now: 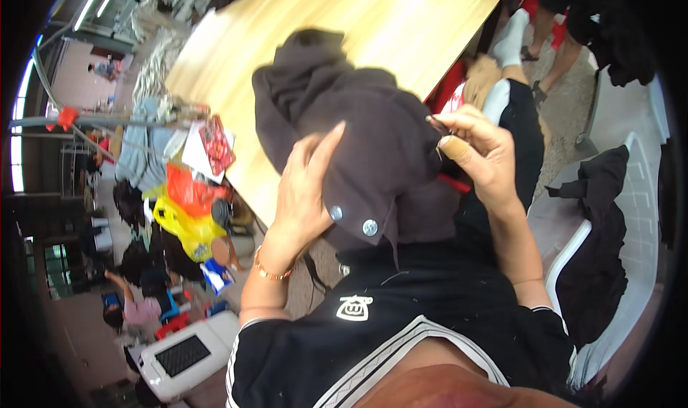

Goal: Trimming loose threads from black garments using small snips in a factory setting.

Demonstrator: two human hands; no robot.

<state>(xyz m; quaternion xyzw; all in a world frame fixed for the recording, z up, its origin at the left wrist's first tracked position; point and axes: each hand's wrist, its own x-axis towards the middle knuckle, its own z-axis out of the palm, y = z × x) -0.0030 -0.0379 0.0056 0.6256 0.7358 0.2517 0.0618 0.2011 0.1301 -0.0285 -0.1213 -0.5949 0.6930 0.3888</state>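
A dark brown garment (358,135) with a hood-like bunched end lies heaped over the table's near edge and my lap. Two round silvery buttons or snaps sit near its lower corner, where a cord hangs. My left hand (304,193) rests on the garment's left side, fingers stretched and thumb apart. To the right of the cloth, my right hand (484,153) is raised with thumb and fingers pinched together. A small dark thing shows at those fingertips, too small to name. A tan wrapping covers part of the right thumb.
The pale wooden table (401,28) extends ahead. A white plastic chair (638,214) at right carries dark cloth (595,264). Left of the table are a yellow bag (186,225), an orange-red bag (193,189) and piled clothes. Other people sit farther left; another person's legs show at upper right.
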